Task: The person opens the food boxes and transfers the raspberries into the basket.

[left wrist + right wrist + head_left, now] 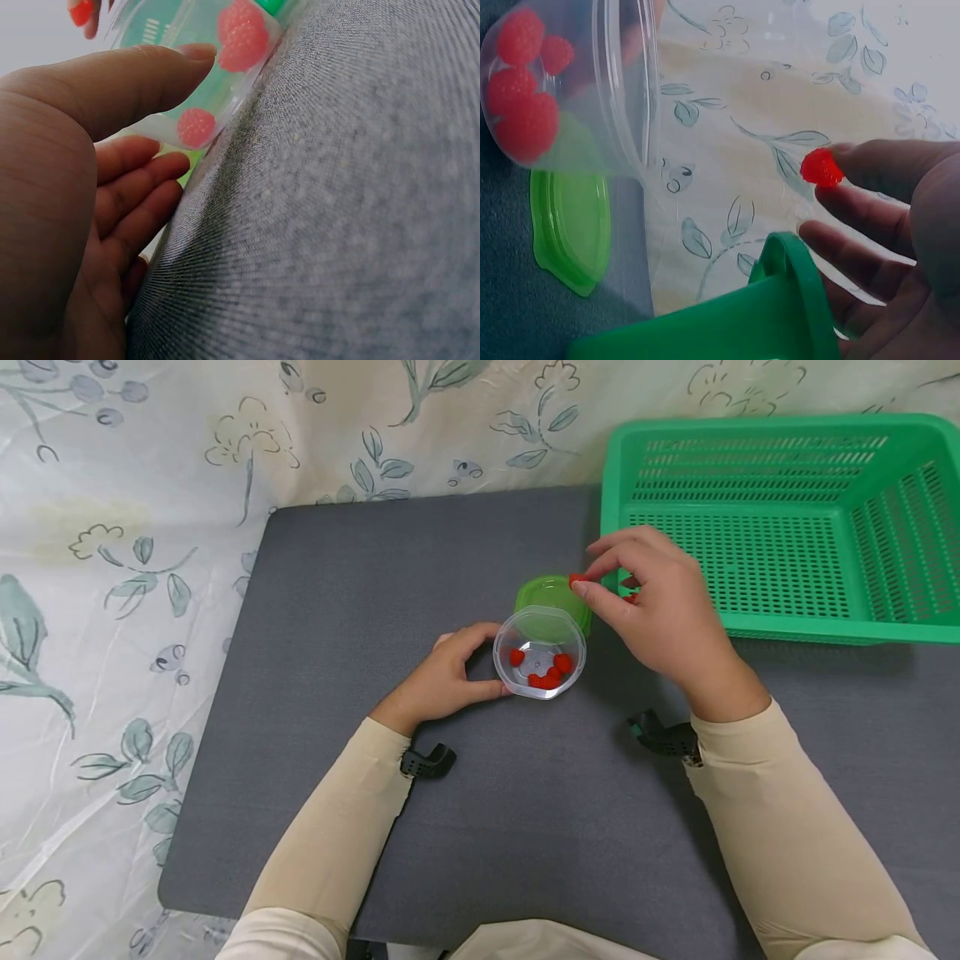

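Observation:
My left hand (450, 672) holds a clear plastic cup (538, 653) from its left side, thumb at the near side and fingers at the far side. Several red raspberries (562, 663) lie in the bottom of the cup. Beyond the cup, and partly behind it, is a green lid (542, 587) on the table. My right hand (663, 610) is up to the right of the lid, over the basket's left edge, and pinches one raspberry (822, 167) between thumb and index finger. More red shows beneath this hand in the head view; what bears it is hidden.
A large green slotted basket (810, 632) stands at the back right of the dark grey table (420, 860). Behind and to the left hangs or lies a floral-patterned sheet (150, 635). Each wrist wears a black camera mount (427, 762).

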Tool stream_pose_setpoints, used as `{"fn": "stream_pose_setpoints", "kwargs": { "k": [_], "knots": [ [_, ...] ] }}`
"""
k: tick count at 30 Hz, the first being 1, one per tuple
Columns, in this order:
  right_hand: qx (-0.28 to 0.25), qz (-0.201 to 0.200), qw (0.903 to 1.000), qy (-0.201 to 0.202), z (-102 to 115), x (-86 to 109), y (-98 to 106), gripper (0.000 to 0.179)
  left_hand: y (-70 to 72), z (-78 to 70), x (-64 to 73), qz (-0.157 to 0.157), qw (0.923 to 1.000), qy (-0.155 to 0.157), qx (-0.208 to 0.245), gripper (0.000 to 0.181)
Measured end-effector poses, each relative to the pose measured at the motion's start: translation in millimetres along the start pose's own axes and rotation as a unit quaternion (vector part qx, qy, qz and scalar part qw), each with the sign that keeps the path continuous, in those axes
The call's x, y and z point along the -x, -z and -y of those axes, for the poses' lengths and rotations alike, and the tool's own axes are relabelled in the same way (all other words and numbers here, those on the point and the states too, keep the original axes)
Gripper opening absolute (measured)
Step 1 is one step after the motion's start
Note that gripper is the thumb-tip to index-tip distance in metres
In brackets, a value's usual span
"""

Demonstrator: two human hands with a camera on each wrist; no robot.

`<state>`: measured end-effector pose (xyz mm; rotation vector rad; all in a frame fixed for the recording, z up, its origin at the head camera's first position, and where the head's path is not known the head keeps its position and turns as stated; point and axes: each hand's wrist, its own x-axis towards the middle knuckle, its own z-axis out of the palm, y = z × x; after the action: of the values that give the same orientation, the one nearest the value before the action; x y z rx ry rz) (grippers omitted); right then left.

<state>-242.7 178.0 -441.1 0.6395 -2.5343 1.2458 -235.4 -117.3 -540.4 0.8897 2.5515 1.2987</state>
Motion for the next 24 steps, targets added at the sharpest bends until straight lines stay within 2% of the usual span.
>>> {"fn": "stream_pose_setpoints", "kwargs": {
  "k": [9,15,24],
  "knots": [
    [0.039,-0.032,0.9954,-0.082,-4,-3.4,6,0.021,0.9,-1.4,-0.1,0.000,1.0000,0.004,0.004,0.066],
    [0.060,-0.034,0.9881,-0.138,-6,-3.5,9,0.028,0.4,-1.2,0.2,0.000,1.0000,0.005,0.005,0.066],
    [0.071,-0.036,0.9794,-0.185,-8,-3.2,12,0.030,0.1,-2.1,-0.2,-0.001,1.0000,0.007,0.001,0.067]
  ]
}}
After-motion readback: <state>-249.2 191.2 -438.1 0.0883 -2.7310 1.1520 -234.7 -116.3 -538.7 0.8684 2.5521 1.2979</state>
